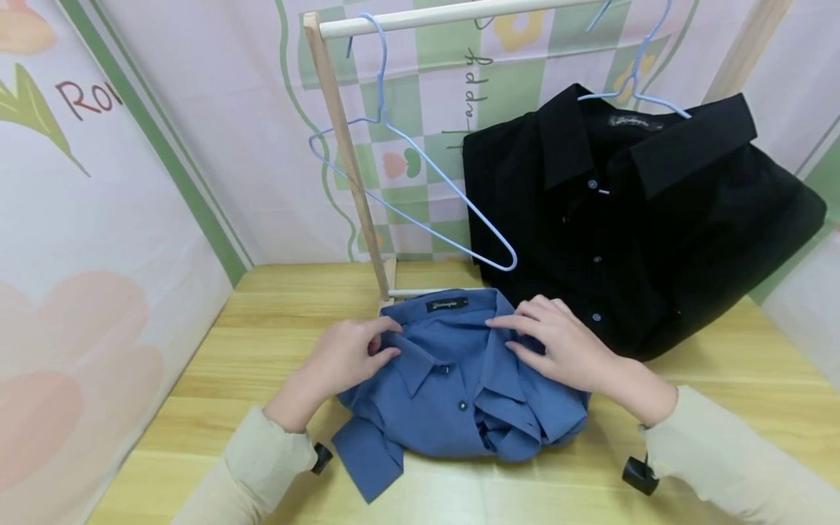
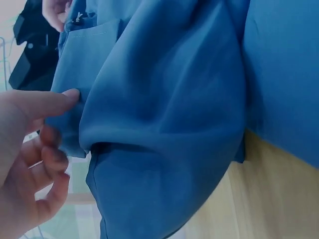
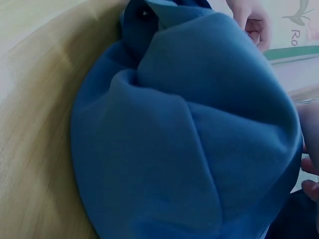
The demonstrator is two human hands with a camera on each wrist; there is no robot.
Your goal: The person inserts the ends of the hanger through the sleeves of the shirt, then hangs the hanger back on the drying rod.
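A blue button-up shirt (image 1: 433, 415) lies bunched on the table, its collar turned toward the back and its dark neck label showing. At the left side of the collar, my left hand (image 1: 348, 354) holds the fabric between thumb and fingers. In the left wrist view the thumb (image 2: 70, 97) rests on the collar flap (image 2: 84, 55), with the other fingers curled beside it. My right hand (image 1: 558, 343) pinches the collar's right side lightly, index finger over the inner edge and thumb outside. Cloth hides most of this hand in the right wrist view.
A wooden rack (image 1: 341, 131) stands behind the shirt. From its rail hangs a bare light-blue hanger (image 1: 446, 182) at the left. To the right, a black shirt (image 1: 630, 219) hangs on another blue hanger (image 1: 633, 87). Patterned curtains surround the wooden table (image 1: 216, 408).
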